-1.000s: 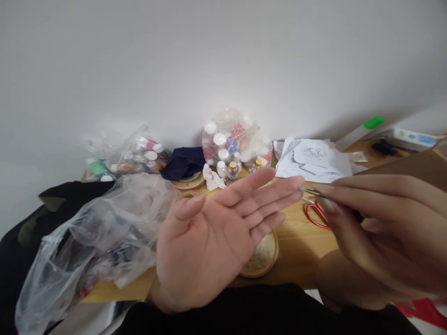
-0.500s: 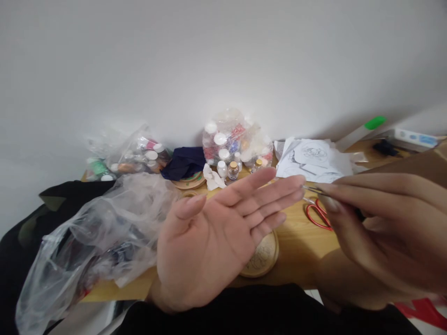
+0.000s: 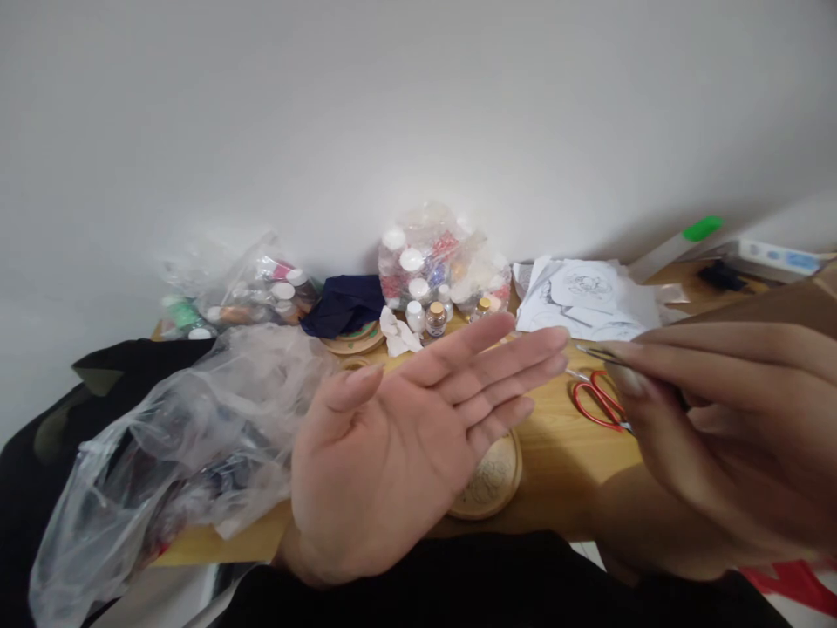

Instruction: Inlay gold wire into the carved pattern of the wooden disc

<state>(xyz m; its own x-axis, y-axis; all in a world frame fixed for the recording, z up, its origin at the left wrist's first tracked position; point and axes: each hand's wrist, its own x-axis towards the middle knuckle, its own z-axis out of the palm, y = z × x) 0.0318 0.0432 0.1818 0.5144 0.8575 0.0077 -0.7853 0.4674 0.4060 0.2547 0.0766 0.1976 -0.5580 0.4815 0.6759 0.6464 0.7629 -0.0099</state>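
- The left hand (image 3: 398,453) is palm up, its fingers extended flat and its thumb spread away.
- The right hand (image 3: 732,419) pinches metal tweezers (image 3: 598,353) between thumb and fingers; their tips lie at 2 o'clock from the left palm, just apart from its fingertips.
- Red-handled scissors (image 3: 592,408) lie on the worktop (image 3: 553,462) at 3 o'clock from that palm.
- A round wooden hoop with line-drawn fabric (image 3: 492,480) sits at 4 o'clock, partly hidden by the left hand.

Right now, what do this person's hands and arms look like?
The left hand and right hand are bare, with no gloves, rings, markings or cables showing. A plain black sleeve shows on the left; the right one is hard to make out.
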